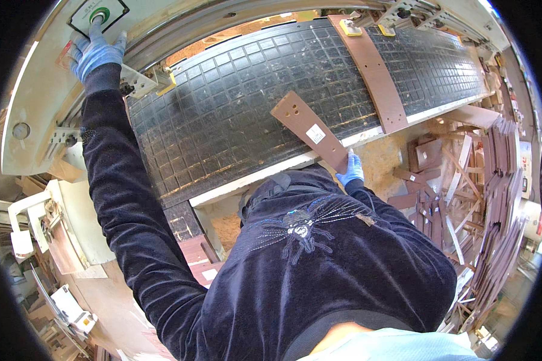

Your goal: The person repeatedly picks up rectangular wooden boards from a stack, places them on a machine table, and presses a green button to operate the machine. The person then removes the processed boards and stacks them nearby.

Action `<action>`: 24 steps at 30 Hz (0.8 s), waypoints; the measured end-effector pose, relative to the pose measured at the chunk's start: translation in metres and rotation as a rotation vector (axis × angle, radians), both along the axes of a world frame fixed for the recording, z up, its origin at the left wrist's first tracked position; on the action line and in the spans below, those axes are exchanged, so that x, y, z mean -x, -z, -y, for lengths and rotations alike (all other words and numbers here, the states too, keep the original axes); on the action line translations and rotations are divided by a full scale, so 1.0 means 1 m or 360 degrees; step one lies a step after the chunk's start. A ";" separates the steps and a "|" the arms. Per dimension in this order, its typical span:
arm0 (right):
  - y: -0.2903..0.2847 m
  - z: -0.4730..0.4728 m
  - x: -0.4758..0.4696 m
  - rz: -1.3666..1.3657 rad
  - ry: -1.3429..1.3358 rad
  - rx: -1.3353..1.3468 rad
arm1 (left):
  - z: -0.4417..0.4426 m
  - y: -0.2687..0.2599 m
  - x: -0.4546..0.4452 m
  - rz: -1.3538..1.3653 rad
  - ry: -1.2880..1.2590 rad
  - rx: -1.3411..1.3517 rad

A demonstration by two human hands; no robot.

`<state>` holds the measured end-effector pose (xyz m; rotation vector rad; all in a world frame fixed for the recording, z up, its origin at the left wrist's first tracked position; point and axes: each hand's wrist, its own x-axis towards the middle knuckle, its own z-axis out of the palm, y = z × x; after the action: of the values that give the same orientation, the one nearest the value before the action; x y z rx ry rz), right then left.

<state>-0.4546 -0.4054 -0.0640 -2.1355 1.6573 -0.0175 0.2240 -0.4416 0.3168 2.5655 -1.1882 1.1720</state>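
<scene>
My left hand [95, 53], in a blue glove, is stretched up to the machine's white panel. Its index finger rests on a round green button [100, 14], and the other fingers are spread against the panel. In my right hand [354, 168], also gloved in blue, is the near end of a brown board [315, 131]. This board has several drilled holes and a white label, and its far end reaches over the black gridded machine bed [235, 104]. Farther right, a longer brown drilled board [374, 74] lies across the bed, with a yellow-edged clamp pad [351, 28] at its far end.
Metal rails and clamp brackets [137, 81] run along the bed's far side. A pressure gauge [21, 131] sits on the panel. Stacked brown boards [501, 189] and loose offcuts [422, 194] lie at right. Another machine with a white arm [22, 225] stands at left.
</scene>
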 end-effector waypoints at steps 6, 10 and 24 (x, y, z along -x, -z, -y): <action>0.006 -0.004 -0.007 0.0020 0.0060 0.0027 | -0.017 0.024 0.057 -0.0038 0.0781 0.0556; -0.040 -0.006 -0.021 -0.0186 -0.0061 0.0164 | -0.035 0.104 0.142 -0.0632 0.1093 0.0491; -0.136 0.081 -0.077 -0.0596 -0.0381 0.0322 | -0.096 0.270 0.294 -0.1855 0.0934 -0.0176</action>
<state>-0.3773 -0.4867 0.0719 -2.6065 1.6377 0.3170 -0.0695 -0.3457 0.0468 2.0347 -1.4146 -0.4804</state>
